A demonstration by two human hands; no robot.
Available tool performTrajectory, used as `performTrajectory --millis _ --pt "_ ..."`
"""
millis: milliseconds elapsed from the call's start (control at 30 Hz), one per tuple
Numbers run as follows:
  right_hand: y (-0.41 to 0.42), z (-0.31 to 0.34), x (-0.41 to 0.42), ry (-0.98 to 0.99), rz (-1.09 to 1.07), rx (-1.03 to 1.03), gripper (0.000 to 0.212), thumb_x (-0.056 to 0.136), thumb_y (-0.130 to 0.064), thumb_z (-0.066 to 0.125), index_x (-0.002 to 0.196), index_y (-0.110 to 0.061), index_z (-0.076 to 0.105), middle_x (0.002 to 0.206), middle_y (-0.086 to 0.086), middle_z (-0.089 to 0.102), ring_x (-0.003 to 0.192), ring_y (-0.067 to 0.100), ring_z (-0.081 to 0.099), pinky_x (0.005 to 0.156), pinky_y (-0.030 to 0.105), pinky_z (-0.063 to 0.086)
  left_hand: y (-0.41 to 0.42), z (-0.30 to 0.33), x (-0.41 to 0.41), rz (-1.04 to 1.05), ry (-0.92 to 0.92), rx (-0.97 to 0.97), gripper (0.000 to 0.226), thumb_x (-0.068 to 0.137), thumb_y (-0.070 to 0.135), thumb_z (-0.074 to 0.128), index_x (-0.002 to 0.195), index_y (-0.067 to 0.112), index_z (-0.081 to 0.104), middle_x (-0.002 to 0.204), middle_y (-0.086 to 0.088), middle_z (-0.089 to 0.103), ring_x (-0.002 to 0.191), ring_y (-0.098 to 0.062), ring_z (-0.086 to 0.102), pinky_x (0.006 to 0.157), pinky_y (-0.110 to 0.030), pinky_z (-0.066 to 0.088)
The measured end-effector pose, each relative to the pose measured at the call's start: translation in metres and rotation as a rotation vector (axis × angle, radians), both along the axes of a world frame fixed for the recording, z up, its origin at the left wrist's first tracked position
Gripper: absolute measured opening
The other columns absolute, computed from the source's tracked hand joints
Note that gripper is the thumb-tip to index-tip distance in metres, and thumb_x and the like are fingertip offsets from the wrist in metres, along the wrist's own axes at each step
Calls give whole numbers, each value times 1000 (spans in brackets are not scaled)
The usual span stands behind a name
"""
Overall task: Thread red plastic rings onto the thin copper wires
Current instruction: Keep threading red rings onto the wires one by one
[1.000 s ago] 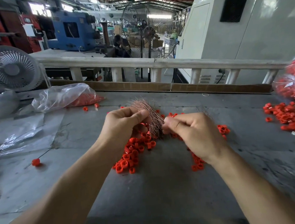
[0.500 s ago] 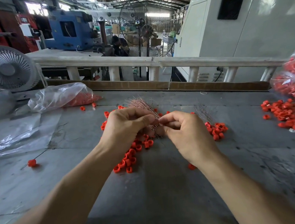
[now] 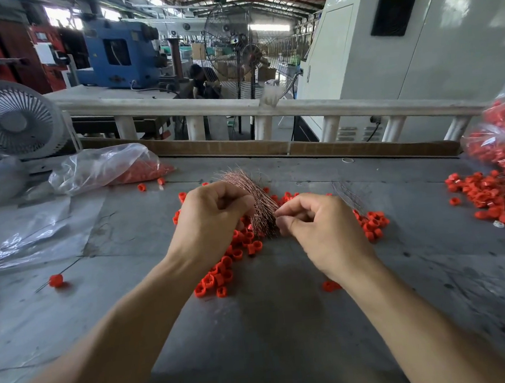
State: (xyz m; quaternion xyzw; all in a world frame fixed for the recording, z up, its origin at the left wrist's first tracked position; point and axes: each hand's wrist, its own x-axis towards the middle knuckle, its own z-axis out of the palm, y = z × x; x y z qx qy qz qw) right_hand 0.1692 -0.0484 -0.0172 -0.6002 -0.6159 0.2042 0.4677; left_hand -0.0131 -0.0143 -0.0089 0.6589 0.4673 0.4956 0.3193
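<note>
1. Fingers of the left hand (image 3: pixel 209 222) curl round the bundle of copper wires (image 3: pixel 258 203), which fans up behind the knuckles.
2. Fingertips of the right hand (image 3: pixel 316 231) pinch at the bundle's right edge; whether they hold a ring, I cannot tell.
3. Red rings (image 3: pixel 221 273) lie scattered on the table (image 3: pixel 272 327) beneath both hands.

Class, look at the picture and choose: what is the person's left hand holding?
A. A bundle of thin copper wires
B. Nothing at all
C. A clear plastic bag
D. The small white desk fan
A: the left hand grips the bundle of thin copper wires, which fans out above its fingers, while the right hand pinches at the bundle's side.
</note>
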Motion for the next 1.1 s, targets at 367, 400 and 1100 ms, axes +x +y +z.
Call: performTrajectory --millis 367,400,1100 --pt "-9 12 2 280 317 -152 21 100 -25 66 84 -15 76 79 8 78 52 22 68 37 24 41 5 5 -8 -122 -242 -224 11 96 14 70 87 7 72 78 -5 77 55 -10 59 49 -21 47" --pt "-9 13 3 318 259 -84 20 99 -25 67 84 -15 76 77 7 77 51 18 66 36 23 39 5 5 -7 -150 -236 -238 11 96 13 70 87 7 71 77 -5 76 56 -11 58 51 -21 47" --pt "-3 3 2 29 34 56 15 97 -23 68 83 -24 69 72 -5 73 57 2 60 56 25 47 6 -4 -5 -48 311 154 11 87 20 80 82 28 76 76 16 71 72 1 64 65 -13 48"
